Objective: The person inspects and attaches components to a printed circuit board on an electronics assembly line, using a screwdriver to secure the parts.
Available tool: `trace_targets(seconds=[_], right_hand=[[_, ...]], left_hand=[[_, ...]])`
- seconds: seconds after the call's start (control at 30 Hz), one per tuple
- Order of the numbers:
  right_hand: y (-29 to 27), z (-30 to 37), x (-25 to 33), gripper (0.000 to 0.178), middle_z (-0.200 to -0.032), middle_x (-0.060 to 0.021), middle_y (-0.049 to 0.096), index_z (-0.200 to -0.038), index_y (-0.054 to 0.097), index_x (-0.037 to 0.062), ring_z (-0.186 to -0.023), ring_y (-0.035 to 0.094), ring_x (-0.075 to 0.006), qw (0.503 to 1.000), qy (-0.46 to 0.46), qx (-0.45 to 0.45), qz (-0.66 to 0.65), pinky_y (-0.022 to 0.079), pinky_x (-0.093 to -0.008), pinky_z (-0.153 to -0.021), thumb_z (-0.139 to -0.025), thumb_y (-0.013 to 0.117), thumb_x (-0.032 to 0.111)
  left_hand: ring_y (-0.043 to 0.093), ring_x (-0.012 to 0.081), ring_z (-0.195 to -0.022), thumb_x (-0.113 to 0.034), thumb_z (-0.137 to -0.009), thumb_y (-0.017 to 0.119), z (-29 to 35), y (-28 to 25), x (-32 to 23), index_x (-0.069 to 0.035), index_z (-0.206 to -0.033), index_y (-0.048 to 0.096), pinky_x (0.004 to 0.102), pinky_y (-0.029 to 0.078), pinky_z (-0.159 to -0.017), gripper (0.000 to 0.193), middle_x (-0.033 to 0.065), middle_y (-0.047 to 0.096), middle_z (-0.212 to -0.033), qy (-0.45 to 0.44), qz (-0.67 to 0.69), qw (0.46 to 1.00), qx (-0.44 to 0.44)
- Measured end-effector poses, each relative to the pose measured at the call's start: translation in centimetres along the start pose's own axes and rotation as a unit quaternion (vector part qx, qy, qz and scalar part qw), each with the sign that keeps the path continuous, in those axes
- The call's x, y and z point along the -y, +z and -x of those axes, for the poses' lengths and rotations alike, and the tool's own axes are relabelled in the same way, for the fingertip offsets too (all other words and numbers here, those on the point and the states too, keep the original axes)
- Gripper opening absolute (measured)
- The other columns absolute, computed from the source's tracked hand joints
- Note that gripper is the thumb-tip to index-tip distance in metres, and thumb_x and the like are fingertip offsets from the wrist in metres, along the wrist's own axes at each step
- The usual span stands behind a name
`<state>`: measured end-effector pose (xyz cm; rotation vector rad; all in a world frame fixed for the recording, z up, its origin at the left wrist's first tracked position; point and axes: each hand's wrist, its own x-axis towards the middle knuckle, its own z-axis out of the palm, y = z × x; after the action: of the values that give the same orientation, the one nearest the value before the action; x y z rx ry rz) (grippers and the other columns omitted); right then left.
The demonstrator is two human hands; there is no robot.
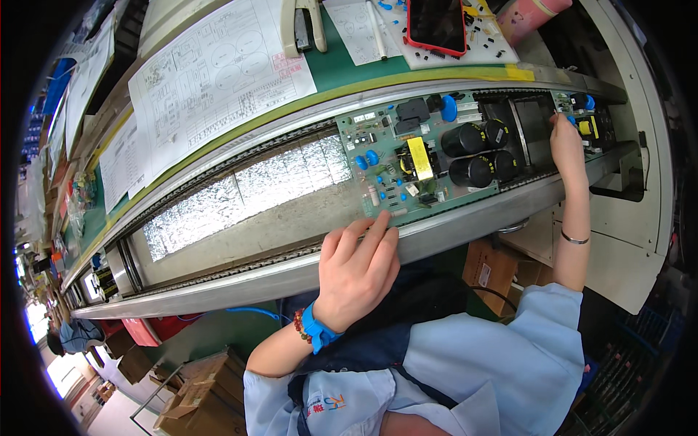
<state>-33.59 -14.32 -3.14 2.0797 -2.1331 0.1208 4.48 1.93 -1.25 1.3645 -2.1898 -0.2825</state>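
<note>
A green circuit board [385,156] lies across the rails of a conveyor in front of me. It carries black cylindrical capacitors [471,138], a yellow-wrapped transformer [419,158] and several blue disc parts. My left hand [360,265] rests at the board's near left corner, fingers stretched and slightly apart, the fingertips on its edge. Farther right, my right hand [568,145] reaches over a second circuit board [592,131], which also bears blue and yellow parts. Its fingers are drawn together beside a blue part [572,120]; what lies between the fingertips is hidden.
Metal conveyor rails [240,291] run from left to right, with silver foil [254,196] between them. Behind lie printed drawings [225,73], a red-cased phone [436,25], a pen [376,33] and scattered small black parts. A white machine housing [632,218] stands right; cardboard boxes [203,396] sit below.
</note>
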Motion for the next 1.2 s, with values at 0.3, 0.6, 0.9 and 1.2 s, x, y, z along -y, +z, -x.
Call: trace_targets(seconds=[0.3,0.6,0.9,1.2], right_hand=[[2.0,-3.0,-8.8,0.017,-0.086,-0.0237,0.06,-0.092,0.054,0.0001,-0.087,0.057,-0.0401,0.999,0.035,0.017,0.033,0.045,-0.0475,-0.074,-0.086,0.04,0.008],[3.4,-5.6,-14.6,0.019,-0.09,-0.0239,0.06,-0.094,0.055,0.0005,-0.091,0.056,-0.0399,0.992,0.099,0.053,0.053,0.045,-0.0462,-0.076,-0.084,0.042,0.008],[4.6,-7.2,-19.1,0.019,-0.09,-0.0242,0.06,-0.095,0.055,0.0013,-0.091,0.056,-0.0403,0.991,0.096,0.064,0.067,0.045,-0.0458,-0.075,-0.082,0.044,0.008],[-0.2,-5.2,-7.4,0.025,-0.069,-0.0045,0.052,-0.1,0.059,0.0056,-0.062,0.05,-0.0167,0.963,0.079,0.12,-0.228,0.04,-0.0296,-0.057,-0.088,0.04,0.016]], left_hand=[[0.053,0.0242,-0.097,-0.004,-0.069,0.063,-1.5,0.9,-0.6,-0.003,-0.099,0.057,0.0344,0.04,-0.077,0.031,0.0091,0.058,-0.112,-0.012,0.024,1.0,0.006],[0.05,0.0216,-0.1,-0.011,-0.07,0.062,-2.4,2.1,-1.1,-0.003,-0.1,0.055,0.0311,0.039,-0.077,0.032,0.0112,0.055,-0.115,0.01,-0.009,1.0,0.006],[0.052,0.0225,-0.1,-0.009,-0.071,0.063,-3.1,2.5,-1.6,-0.004,-0.101,0.056,0.0323,0.039,-0.078,0.032,0.0105,0.054,-0.119,0.003,-0.001,1.0,0.002],[0.049,0.0215,-0.104,-0.013,-0.07,0.061,-4.0,3.0,-1.4,-0.004,-0.102,0.054,0.0305,0.039,-0.077,0.035,0.0124,0.053,-0.119,0.016,-0.029,0.999,0.008]])
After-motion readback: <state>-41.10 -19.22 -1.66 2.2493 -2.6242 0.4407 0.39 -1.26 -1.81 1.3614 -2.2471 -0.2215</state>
